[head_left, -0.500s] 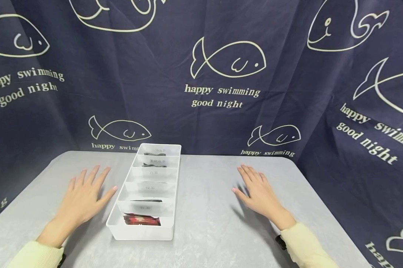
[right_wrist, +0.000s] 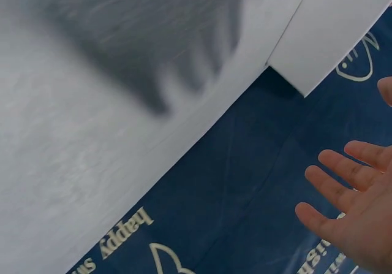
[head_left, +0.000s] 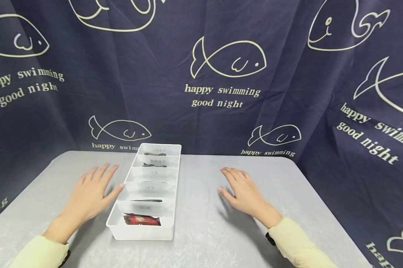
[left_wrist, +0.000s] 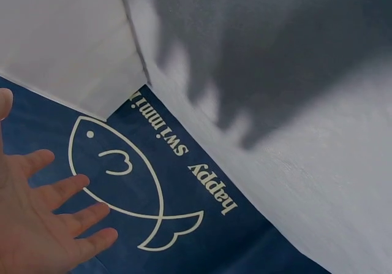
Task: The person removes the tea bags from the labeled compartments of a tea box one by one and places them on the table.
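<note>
A long white divided box (head_left: pixel 142 233) stands left of the middle of the table, with labelled compartments running front to back. In its front compartment lies a red packet (head_left: pixel 142 220); darker packets show at the edges of several compartments behind. My left hand (head_left: pixel 89 195) hovers just left of the box, fingers spread, its thumb tip overlapping the box's left rim in the head view. To the right of the box, my right hand (head_left: pixel 246 193) hangs over the table with fingers extended and holds nothing. Both palms appear bare in the wrist views.
The grey table (head_left: pixel 208 223) has rounded far corners. Behind and beside it hangs a dark blue curtain (head_left: pixel 221 126) with fish drawings and lettering. Each hand casts a shadow on the tabletop.
Both hands have moved inward toward the box: the left a little to the right, the right to the left. The box and its packets have stayed in place.
</note>
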{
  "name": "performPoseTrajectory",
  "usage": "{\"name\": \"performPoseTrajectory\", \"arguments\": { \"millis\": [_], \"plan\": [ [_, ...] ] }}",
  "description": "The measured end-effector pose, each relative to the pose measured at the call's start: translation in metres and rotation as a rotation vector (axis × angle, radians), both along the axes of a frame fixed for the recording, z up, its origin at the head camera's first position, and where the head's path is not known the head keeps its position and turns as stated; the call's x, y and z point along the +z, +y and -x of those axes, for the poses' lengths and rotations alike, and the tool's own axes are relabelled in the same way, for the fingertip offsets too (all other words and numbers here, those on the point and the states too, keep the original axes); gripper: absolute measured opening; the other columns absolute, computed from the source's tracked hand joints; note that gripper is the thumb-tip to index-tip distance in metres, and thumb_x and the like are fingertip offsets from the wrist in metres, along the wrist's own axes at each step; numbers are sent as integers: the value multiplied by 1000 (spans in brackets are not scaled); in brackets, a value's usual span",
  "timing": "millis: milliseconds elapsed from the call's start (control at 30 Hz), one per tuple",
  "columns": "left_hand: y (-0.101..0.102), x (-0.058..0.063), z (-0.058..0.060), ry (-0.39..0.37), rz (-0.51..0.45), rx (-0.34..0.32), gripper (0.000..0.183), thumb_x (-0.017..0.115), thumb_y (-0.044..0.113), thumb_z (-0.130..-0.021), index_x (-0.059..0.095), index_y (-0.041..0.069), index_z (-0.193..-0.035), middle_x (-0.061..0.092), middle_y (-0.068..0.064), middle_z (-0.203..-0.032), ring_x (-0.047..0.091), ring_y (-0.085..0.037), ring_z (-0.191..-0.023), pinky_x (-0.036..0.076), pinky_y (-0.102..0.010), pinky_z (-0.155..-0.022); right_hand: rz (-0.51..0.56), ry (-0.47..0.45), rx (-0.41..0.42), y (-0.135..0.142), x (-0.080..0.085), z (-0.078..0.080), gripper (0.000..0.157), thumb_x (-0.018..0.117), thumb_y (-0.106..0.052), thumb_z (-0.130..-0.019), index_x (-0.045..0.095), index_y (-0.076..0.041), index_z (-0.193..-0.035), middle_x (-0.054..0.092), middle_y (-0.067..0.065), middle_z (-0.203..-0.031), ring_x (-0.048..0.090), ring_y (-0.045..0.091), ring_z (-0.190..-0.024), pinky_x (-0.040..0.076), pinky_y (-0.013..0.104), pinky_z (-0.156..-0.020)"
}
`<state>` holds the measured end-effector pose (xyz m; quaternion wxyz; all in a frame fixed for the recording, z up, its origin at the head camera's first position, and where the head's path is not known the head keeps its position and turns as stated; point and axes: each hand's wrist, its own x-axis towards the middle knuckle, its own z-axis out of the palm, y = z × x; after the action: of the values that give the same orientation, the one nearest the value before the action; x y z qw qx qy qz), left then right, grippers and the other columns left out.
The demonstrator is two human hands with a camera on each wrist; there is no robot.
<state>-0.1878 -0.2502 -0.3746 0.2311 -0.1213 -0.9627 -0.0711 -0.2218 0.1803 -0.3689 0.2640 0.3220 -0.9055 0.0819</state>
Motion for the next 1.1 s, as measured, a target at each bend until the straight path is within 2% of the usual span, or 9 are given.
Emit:
{"name": "performPoseTrajectory", "arguments": {
  "millis": [533, 767, 1100],
  "plan": [
    [10, -3, 7, 23, -21, -84, 57, 53, 46, -87, 46, 11, -132, 51, -15, -129, 45, -40, -116, 36, -59, -90, -77, 5, 122, -42, 6, -8, 44, 54, -35, -88, 53, -7, -122, 60, 4, -117, 55, 20, -107, 41, 38, -96],
    [11, -5, 12, -21, -19, -124, 54, 51, 46, -88, 49, 13, -130, 54, -11, -126, 47, -35, -116, 39, -57, -90, -117, 31, 198, -62, 10, -11, 40, 55, -35, -88, 55, -9, -119, 61, 1, -112, 57, 18, -104, 43, 34, -92],
    [11, -7, 16, -52, -7, -155, 47, 53, 42, -88, 54, 13, -124, 58, -10, -122, 49, -33, -113, 40, -54, -90, -145, -5, 287, -91, 18, -16, 34, 54, -34, -89, 57, -12, -115, 62, -3, -108, 57, 14, -102, 46, 29, -87]
  ]
}}
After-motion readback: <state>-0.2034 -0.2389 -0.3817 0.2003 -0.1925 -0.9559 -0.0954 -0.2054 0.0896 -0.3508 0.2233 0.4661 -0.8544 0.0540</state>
